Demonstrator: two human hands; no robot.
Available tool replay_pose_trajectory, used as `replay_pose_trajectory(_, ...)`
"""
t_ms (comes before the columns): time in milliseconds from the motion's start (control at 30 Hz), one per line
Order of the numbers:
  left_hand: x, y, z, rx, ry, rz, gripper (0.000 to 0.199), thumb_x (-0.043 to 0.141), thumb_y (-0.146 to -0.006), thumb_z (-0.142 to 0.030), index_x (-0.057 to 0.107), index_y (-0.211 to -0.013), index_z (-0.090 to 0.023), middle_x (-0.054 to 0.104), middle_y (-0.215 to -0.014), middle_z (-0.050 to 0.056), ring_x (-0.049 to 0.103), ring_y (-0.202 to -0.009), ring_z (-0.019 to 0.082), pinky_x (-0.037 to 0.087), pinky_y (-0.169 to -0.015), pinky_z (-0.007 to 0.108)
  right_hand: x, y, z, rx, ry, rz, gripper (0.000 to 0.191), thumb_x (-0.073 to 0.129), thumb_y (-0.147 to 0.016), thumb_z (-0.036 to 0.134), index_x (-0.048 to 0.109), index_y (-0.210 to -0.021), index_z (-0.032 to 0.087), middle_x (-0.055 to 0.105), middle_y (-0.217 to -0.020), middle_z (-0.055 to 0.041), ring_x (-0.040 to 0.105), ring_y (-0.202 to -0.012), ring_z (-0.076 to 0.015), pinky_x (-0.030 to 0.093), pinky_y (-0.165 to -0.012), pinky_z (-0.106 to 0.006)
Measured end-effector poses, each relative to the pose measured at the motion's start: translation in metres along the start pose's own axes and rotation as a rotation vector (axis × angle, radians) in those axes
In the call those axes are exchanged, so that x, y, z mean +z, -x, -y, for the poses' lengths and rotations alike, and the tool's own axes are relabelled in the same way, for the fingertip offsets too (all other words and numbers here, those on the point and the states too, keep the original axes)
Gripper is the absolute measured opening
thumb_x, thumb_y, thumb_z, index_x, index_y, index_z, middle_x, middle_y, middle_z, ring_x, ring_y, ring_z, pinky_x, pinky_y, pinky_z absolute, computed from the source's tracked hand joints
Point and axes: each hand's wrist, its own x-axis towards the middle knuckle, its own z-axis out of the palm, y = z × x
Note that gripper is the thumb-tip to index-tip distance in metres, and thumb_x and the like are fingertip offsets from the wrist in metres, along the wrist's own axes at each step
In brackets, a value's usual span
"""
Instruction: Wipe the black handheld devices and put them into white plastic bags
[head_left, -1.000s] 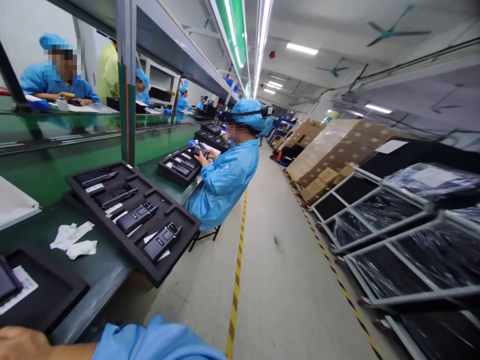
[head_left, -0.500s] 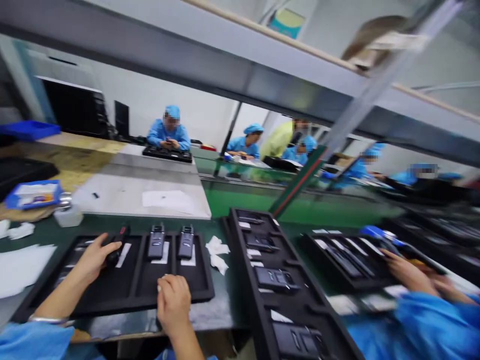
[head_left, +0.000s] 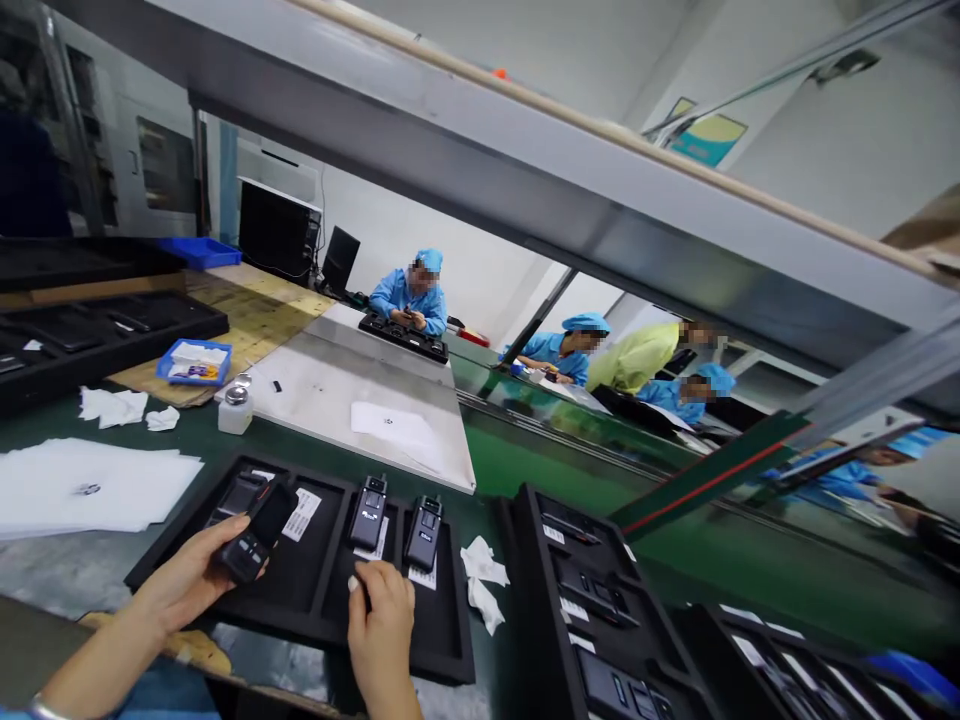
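My left hand point(head_left: 191, 575) is wrapped around a black handheld device point(head_left: 259, 530) with a dark screen and buttons, tilted above the left part of a black foam tray point(head_left: 300, 590). Another dark device point(head_left: 238, 497) lies in the tray behind it, partly covered. Near the tray's front edge, my right hand point(head_left: 382, 625) has its fingers curled in; whether they hold anything is hidden. Just beyond it, two similar devices, one on the left point(head_left: 368, 515) and one on the right point(head_left: 423, 533), rest on white labels.
Crumpled tissues point(head_left: 484, 575) lie right of the tray, beside a second tray point(head_left: 536, 600) of devices. White sheets point(head_left: 97, 480) are on the left. Behind stand a pump bottle point(head_left: 235, 410) and a blue bin point(head_left: 193, 362). Co-workers sit beyond, under an overhead shelf point(head_left: 525, 150).
The view has swung right to left, so everything sits further right. My left hand has raised and turned the device, now showing its screen and buttons. My right hand stays by the tray's front.
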Motion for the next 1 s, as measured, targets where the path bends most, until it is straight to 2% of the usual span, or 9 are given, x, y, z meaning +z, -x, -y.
replay_pose_trajectory(100,-0.019,0.007,0.001,0.009,-0.015,-0.003,0.041,0.072,-0.077,-0.015,0.063,-0.117,-0.009,0.073,-0.095,0.016,0.072,-0.073,0.031,0.062,-0.063,0.045,0.002,-0.051,0.030,0.127,0.079,0.267,0.028,0.051,-0.092,0.019,0.066,-0.115,0.025,0.066,-0.111,-0.0064,0.062,-0.103,-0.0230,0.045,-0.093,-0.039)
replay_pose_trajectory(167,-0.031,0.014,0.005,-0.001,-0.010,-0.011,0.054,0.076,-0.072,-0.015,0.061,-0.124,-0.011,0.073,-0.096,0.015,0.072,-0.074,0.032,0.062,-0.066,0.048,0.012,-0.086,0.047,0.174,0.130,0.412,0.031,0.056,-0.090,0.025,0.064,-0.120,0.024,0.066,-0.114,-0.0073,0.064,-0.104,-0.0239,0.047,-0.092,-0.037)
replay_pose_trajectory(233,-0.044,0.021,0.011,-0.016,0.009,-0.003,0.065,0.082,-0.068,-0.020,0.059,-0.129,-0.014,0.073,-0.096,0.013,0.071,-0.075,0.031,0.062,-0.069,0.049,0.029,-0.117,0.058,0.182,0.164,0.500,0.035,0.063,-0.085,0.028,0.065,-0.120,0.023,0.069,-0.110,-0.0085,0.065,-0.104,-0.0265,0.048,-0.089,-0.037)
replay_pose_trajectory(333,-0.061,0.031,0.017,-0.042,0.029,0.106,0.073,0.086,-0.069,-0.032,0.057,-0.134,-0.018,0.073,-0.098,0.012,0.070,-0.078,0.029,0.061,-0.070,0.043,0.054,-0.146,0.065,0.186,0.218,0.593,0.035,0.069,-0.077,0.025,0.068,-0.112,0.020,0.071,-0.106,-0.0116,0.067,-0.103,-0.0292,0.049,-0.085,-0.036)
replay_pose_trajectory(433,-0.074,0.038,0.017,-0.047,0.048,0.173,0.068,0.085,-0.070,-0.036,0.061,-0.132,-0.021,0.074,-0.104,0.011,0.070,-0.084,0.027,0.059,-0.071,0.034,0.071,-0.159,0.063,0.201,0.273,0.653,0.034,0.072,-0.070,0.020,0.068,-0.104,0.018,0.071,-0.106,-0.0132,0.067,-0.102,-0.0291,0.048,-0.080,-0.034)
replay_pose_trajectory(600,-0.078,0.042,0.007,-0.061,0.079,0.173,0.065,0.085,-0.069,-0.038,0.065,-0.129,-0.019,0.073,-0.111,0.012,0.070,-0.088,0.025,0.056,-0.075,0.029,0.081,-0.163,0.050,0.213,0.298,0.688,0.026,0.070,-0.067,0.016,0.068,-0.093,0.021,0.073,-0.096,-0.0056,0.068,-0.088,-0.0214,0.043,-0.065,-0.025)
replay_pose_trajectory(767,-0.068,0.041,0.000,-0.122,0.103,0.163,0.064,0.092,-0.060,-0.034,0.071,-0.119,-0.019,0.074,-0.108,0.011,0.070,-0.089,0.027,0.057,-0.071,0.028,0.073,-0.167,0.041,0.137,0.303,0.694,0.019,0.057,-0.076,0.010,0.069,-0.084,0.022,0.072,-0.086,-0.0020,0.066,-0.080,-0.0154,0.036,-0.061,-0.022)
replay_pose_trajectory(867,-0.064,0.039,0.002,-0.141,0.109,0.177,0.063,0.092,-0.059,-0.033,0.072,-0.117,-0.019,0.074,-0.105,0.011,0.070,-0.081,0.025,0.056,-0.066,0.028,0.062,-0.175,0.038,0.077,0.332,0.716,0.017,0.058,-0.073,0.008,0.069,-0.077,0.021,0.070,-0.081,-0.0021,0.065,-0.078,-0.0163,0.034,-0.060,-0.023)
replay_pose_trajectory(1000,-0.057,0.034,0.011,-0.172,0.117,0.184,0.066,0.093,-0.058,-0.035,0.071,-0.118,-0.018,0.074,-0.090,0.010,0.068,-0.071,0.023,0.057,-0.063,0.030,0.056,-0.184,0.039,0.028,0.368,0.728,0.014,0.060,-0.072,0.008,0.068,-0.074,0.020,0.069,-0.079,-0.0030,0.065,-0.078,-0.0182,0.033,-0.060,-0.024)
